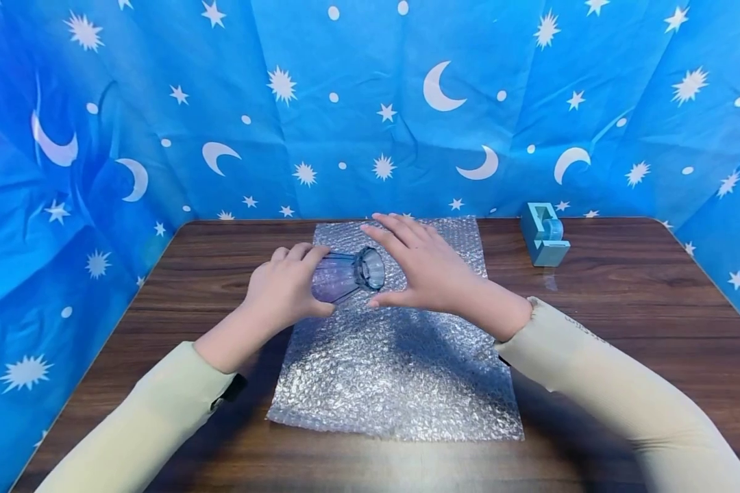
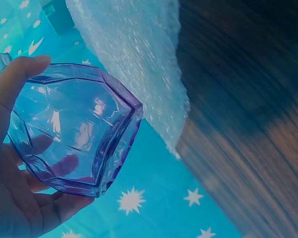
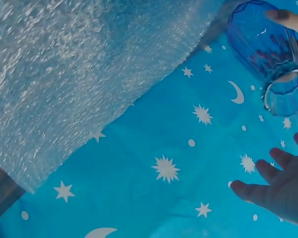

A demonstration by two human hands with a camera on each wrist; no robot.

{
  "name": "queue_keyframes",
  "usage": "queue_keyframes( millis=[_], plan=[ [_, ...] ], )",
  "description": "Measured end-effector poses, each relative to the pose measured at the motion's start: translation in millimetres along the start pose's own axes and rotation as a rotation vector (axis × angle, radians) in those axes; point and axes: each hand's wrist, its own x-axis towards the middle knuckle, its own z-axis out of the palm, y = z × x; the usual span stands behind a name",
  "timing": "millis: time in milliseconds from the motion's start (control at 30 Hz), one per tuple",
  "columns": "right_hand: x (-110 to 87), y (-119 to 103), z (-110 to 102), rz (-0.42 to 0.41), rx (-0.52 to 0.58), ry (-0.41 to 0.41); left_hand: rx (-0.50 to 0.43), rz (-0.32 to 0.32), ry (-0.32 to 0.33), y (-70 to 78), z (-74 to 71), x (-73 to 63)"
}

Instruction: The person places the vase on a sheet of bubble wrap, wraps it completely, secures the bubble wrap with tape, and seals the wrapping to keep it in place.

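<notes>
A clear blue-purple faceted glass vase [image 1: 336, 279] is tipped on its side over the bubble wrap [image 1: 395, 390], its flared mouth toward the right. My left hand [image 1: 281, 284] grips the vase body from the left, thumb on one side and fingers curled round the other. Through the glass in the left wrist view, fingertips show behind the vase [image 2: 74, 124]. Just right of the mouth, my right hand [image 1: 428, 267] has its fingers spread and holds nothing. The right wrist view shows those spread fingers apart from the vase [image 3: 258, 42].
The bubble wrap sheet lies flat on a dark wood-grain table [image 1: 598, 294], reaching close to its back edge. A teal tape dispenser [image 1: 545, 236] with a roll in it stands at the back right. Behind hangs a blue cloth [image 1: 358, 130] with stars and moons.
</notes>
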Motion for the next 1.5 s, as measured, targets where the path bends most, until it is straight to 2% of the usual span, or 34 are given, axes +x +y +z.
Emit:
queue_keyframes(
  millis=[267, 467, 667, 867, 1067, 1200, 1333, 1500],
  plan=[
    [3.2, -0.6, 7.0, 0.017, -0.025, -0.044, 0.073, 0.045, 0.014, 13.1, 2.3, 7.5],
    [2.8, 1.6, 10.7, 0.037, -0.026, -0.082, 0.14, 0.094, 0.055, 21.7, 1.6, 12.8],
    [2.8, 3.4, 14.4, 0.051, -0.042, -0.092, 0.203, 0.126, 0.066, 29.9, 0.6, 17.9],
    [4.0, 3.3, 15.1, 0.062, -0.081, -0.104, 0.209, 0.139, 0.069, 36.8, -1.0, 21.8],
    [5.7, 3.1, 12.8, 0.121, -0.162, -0.167, 0.22, 0.13, 0.052, 43.9, -1.5, 24.2],
    [4.9, 2.9, 11.6, 0.14, -0.231, -0.193, 0.198, 0.133, 0.073, 47.9, 0.5, 25.5],
    [1.4, 3.9, 12.9, 0.11, -0.245, -0.164, 0.188, 0.164, 0.119, 49.0, 4.0, 24.5],
    [-6.5, 8.4, 15.6, 0.065, -0.156, -0.078, 0.183, 0.204, 0.181, 48.2, 7.3, 22.9]
  ],
)
